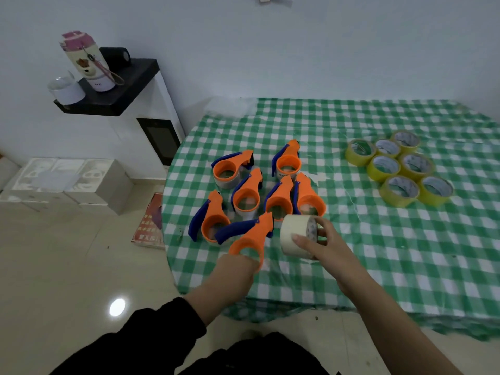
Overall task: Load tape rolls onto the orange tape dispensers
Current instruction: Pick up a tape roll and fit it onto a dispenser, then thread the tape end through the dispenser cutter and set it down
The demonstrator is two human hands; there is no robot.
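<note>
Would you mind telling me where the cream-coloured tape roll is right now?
In the head view, the cream tape roll is in the right hand, low centre, just right of the orange dispenser that the left hand holds.

Dim bluish light, lamp glare on floor (117,307), wide-angle edge warp

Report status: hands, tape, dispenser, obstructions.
Left hand grips orange dispenser. Right hand holds cream tape roll beside it, not mounted. Six other dispensers crowd close behind.
</note>
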